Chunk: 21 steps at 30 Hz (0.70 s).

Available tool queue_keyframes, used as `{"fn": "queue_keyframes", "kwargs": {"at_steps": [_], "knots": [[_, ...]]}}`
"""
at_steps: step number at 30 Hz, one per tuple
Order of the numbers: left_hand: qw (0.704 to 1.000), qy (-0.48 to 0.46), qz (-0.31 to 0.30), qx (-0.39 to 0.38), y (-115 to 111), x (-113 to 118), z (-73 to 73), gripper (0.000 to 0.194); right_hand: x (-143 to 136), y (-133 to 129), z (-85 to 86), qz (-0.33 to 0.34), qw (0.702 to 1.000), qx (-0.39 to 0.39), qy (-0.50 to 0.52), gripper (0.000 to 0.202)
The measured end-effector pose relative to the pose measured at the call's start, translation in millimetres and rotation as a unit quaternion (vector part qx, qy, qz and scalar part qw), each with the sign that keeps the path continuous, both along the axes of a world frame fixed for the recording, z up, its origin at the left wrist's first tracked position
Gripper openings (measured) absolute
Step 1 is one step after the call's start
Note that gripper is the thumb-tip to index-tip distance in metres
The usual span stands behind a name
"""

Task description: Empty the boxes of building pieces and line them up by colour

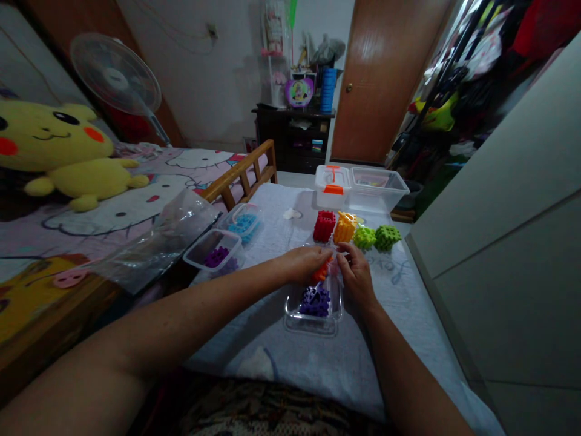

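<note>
My left hand (306, 264) is closed around an orange interlocking toy piece (321, 272), partly hidden by the fingers. Close beside it on the right, my right hand (356, 274) has its thumb and fingers pinched together; whatever they grip is too small to make out. Both hands are above a clear plastic container (311, 327) with a dark purple block of knobbly pieces (315, 301) in it. Beyond the hands stand a red block (324, 226), a yellow-orange block (345, 227), a lime block (364, 237) and a green block (387, 238) in a row.
To the left are a clear tub (193, 257) with purple pieces and another tub (255, 213) with blue pieces. A lidded box (323, 197) and a larger clear bin (376, 200) stand at the cloth's far end. A plastic bag (154, 248) lies by the wooden bed rail (238, 175).
</note>
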<state>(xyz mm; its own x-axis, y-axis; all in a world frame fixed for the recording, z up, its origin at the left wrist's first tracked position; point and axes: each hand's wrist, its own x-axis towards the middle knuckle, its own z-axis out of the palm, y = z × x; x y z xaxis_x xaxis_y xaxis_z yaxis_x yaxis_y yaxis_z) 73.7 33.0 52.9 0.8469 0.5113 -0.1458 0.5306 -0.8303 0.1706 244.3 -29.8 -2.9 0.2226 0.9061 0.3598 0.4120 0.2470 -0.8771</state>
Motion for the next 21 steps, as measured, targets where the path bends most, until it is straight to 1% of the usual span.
{"fn": "queue_keyframes", "kwargs": {"at_steps": [3, 5, 10, 13, 18, 20, 21], "knots": [[1.0, -0.01, -0.003, 0.003, -1.2, 2.6, -3.4, 0.056, 0.3, 1.0, -1.2, 0.004, 1.0, 0.002, 0.004, 0.029], [1.0, -0.001, -0.002, 0.008, -2.8, 3.0, -2.0, 0.056, 0.7, 1.5, -1.7, 0.006, 1.0, -0.001, 0.006, 0.03], [0.998, 0.039, -0.017, 0.039, -6.6, 0.3, 10.4, 0.066, 0.8, 1.7, -2.1, 0.019, 1.0, -0.008, 0.011, 0.033], [0.999, 0.032, -0.027, 0.035, -6.7, -2.5, 17.0, 0.07, 0.7, 1.3, -2.0, 0.021, 1.0, -0.013, 0.012, 0.035], [0.999, 0.029, -0.028, 0.018, -4.4, -8.8, 27.7, 0.085, 0.5, 1.2, -2.6, 0.023, 1.0, -0.011, 0.012, 0.035], [0.999, 0.038, -0.026, 0.022, -3.1, -11.4, 31.9, 0.083, 0.4, 1.4, -3.3, 0.023, 1.0, -0.011, 0.015, 0.035], [0.998, 0.042, -0.025, 0.025, -2.4, -12.6, 33.6, 0.078, 0.4, 1.5, -3.7, 0.022, 1.0, -0.012, 0.016, 0.035]]}}
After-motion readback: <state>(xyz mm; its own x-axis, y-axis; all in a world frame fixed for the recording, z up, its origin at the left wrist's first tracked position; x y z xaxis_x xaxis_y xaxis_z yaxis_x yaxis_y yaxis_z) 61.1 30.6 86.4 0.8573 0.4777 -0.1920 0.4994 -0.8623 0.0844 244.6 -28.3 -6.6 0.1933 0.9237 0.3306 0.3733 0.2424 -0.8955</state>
